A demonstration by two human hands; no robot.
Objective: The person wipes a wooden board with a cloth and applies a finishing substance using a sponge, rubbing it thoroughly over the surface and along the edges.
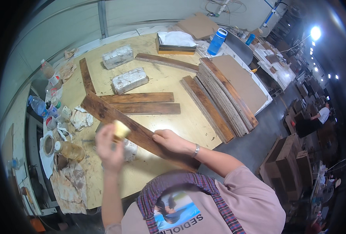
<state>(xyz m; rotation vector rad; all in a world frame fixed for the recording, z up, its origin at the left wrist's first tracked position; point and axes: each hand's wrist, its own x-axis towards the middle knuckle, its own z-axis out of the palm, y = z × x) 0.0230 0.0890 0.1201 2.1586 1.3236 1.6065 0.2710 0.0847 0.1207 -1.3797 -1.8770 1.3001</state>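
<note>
A long dark-brown stained wooden board (pixel 142 136) lies slantwise before me, from the middle left of the table down toward my body. My right hand (pixel 173 142) grips it near its close end, the thumb on its upper face. My left hand (pixel 111 148), smeared by motion, pinches a pale yellow sponge-like block (pixel 121 130) at the board's near long edge. A whitish wrapped lump (pixel 130 150) sits on the table, partly hidden behind the left hand. Just beyond the held board, two brown boards (pixel 149 109) lie side by side.
Two white-smeared blocks (pixel 130 80) stand farther back. Several stacked boards (pixel 223 97) lie on the right beside cardboard (pixel 239 76). Bottles, a jar (pixel 72 151) and stained rags (pixel 69 185) line the left edge. A blue bottle (pixel 217 41) stands at the back; another person (pixel 321 115) is far right.
</note>
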